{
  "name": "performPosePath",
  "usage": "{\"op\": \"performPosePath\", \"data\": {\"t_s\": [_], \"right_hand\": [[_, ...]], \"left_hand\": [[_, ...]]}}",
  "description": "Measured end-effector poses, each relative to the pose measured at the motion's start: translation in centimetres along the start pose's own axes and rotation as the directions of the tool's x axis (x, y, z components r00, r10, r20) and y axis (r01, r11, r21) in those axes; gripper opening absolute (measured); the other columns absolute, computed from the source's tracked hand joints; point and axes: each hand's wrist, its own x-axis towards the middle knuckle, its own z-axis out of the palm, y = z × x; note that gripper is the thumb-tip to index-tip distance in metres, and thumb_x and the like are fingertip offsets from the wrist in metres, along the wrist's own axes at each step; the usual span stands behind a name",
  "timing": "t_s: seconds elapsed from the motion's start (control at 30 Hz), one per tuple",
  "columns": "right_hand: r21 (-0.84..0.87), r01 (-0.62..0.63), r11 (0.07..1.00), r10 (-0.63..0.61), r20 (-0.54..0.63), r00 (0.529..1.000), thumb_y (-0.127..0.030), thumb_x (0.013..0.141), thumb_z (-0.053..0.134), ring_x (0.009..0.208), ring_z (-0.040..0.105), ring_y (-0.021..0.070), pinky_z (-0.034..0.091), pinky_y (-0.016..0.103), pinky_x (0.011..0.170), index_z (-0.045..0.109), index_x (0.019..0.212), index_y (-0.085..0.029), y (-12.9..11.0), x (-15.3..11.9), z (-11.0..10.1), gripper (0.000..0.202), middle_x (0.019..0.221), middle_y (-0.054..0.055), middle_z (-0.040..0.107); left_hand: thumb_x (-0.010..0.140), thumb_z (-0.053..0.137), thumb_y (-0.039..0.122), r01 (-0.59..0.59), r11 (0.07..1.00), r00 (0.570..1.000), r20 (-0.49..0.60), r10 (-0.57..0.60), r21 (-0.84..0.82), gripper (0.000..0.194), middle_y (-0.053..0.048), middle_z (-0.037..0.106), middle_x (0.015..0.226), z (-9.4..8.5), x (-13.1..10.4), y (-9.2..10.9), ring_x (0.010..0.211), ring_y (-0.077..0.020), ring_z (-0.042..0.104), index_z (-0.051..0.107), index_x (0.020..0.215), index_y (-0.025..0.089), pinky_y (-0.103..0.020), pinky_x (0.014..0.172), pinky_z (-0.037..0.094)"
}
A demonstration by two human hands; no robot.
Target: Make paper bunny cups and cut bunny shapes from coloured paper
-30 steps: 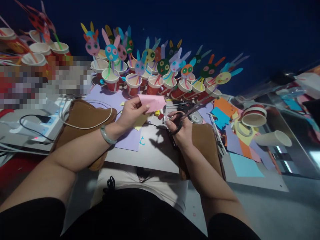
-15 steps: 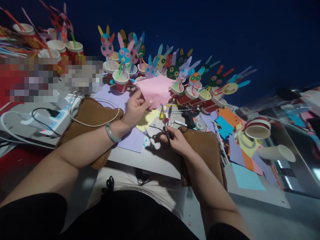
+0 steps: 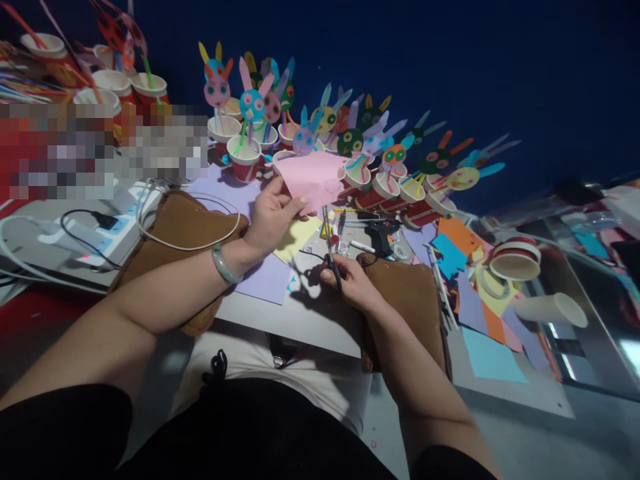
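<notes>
My left hand (image 3: 274,217) pinches a sheet of pink paper (image 3: 313,177) by its lower left edge, thumb in front. The paper is held up above the table, its outline irregular and a small rounded line showing near its right side. Dark-handled scissors (image 3: 333,263) are in my right hand (image 3: 349,280), blades pointing up at the paper's lower right edge. Whether the blades touch the paper I cannot tell. Below the hands lie purple paper (image 3: 263,283) and yellow paper (image 3: 299,241).
Red paper cups (image 3: 245,160) with rabbit-faced straws stand in rows behind. A black glue gun (image 3: 383,237) and a marker (image 3: 361,246) lie ahead. Brown pads (image 3: 407,300) flank the work spot. A power strip (image 3: 120,233) sits left; coloured paper scraps (image 3: 493,363) lie right.
The view has shifted slightly. Both hands keep nearly the same places, the pink paper still in the left and the scissors in the right.
</notes>
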Motion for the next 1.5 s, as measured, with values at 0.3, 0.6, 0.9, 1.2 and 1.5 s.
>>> {"op": "performPosePath", "data": {"t_s": [0.3, 0.6, 0.9, 1.2, 1.5], "right_hand": [[-0.008, -0.043, 0.999, 0.043, -0.002, 0.999, -0.07, 0.067, 0.077, 0.069, 0.053, 0.0162, 0.04, 0.03, 0.067, 0.049, 0.067, -0.022, -0.2, 0.1, 0.0, 0.055, 0.069, 0.001, 0.061], [0.015, -0.036, 0.999, 0.036, 0.017, 0.999, -0.079, 0.066, 0.076, 0.07, 0.053, 0.0164, 0.038, 0.031, 0.069, 0.05, 0.068, -0.022, -0.2, 0.0, -0.1, 0.063, 0.071, 0.002, 0.064], [0.009, -0.008, 1.0, 0.009, -0.024, 1.0, -0.084, 0.069, 0.072, 0.067, 0.047, 0.0142, 0.035, 0.03, 0.065, 0.049, 0.068, -0.022, 0.1, 0.1, -0.1, 0.066, 0.068, 0.0, 0.056], [0.01, 0.012, 1.0, -0.011, -0.034, 0.999, -0.087, 0.069, 0.07, 0.064, 0.043, 0.0125, 0.033, 0.029, 0.062, 0.049, 0.067, -0.021, 0.4, 0.2, -0.1, 0.069, 0.064, -0.002, 0.051], [0.02, 0.011, 1.0, -0.011, -0.028, 1.0, -0.088, 0.072, 0.068, 0.064, 0.043, 0.0131, 0.032, 0.03, 0.063, 0.049, 0.067, -0.022, 0.7, 0.2, 0.0, 0.069, 0.063, -0.002, 0.05]], "left_hand": [[0.088, 0.078, 0.05, -0.013, 1.0, 1.0, -0.021, 0.013, 0.021, 0.064, -0.001, 0.076, 0.08, 0.0, 0.0, -0.2, 0.071, -0.0153, 0.074, 0.055, 0.14, 0.022, -0.025, 0.066, 0.059], [0.082, 0.084, 0.045, 0.073, 0.997, 0.995, 0.072, -0.072, -0.009, 0.061, 0.0, 0.076, 0.081, 0.5, -0.7, 0.5, 0.067, -0.0141, 0.071, 0.058, 0.132, 0.02, -0.026, 0.066, 0.059], [0.082, 0.083, 0.045, 0.093, 0.996, 0.984, 0.151, -0.091, -0.011, 0.053, -0.004, 0.078, 0.085, 0.9, -1.2, 0.4, 0.07, -0.0175, 0.074, 0.061, 0.123, 0.019, -0.03, 0.067, 0.06], [0.082, 0.083, 0.047, 0.119, 0.993, 0.978, 0.172, -0.117, -0.005, 0.057, -0.005, 0.08, 0.092, 0.8, -1.5, 0.3, 0.076, -0.0173, 0.075, 0.061, 0.125, 0.017, -0.03, 0.071, 0.062], [0.08, 0.084, 0.049, 0.137, 0.99, 0.974, 0.184, -0.132, -0.015, 0.059, -0.004, 0.08, 0.089, 0.9, -1.5, 0.6, 0.074, -0.0173, 0.075, 0.061, 0.125, 0.016, -0.029, 0.07, 0.061]]}}
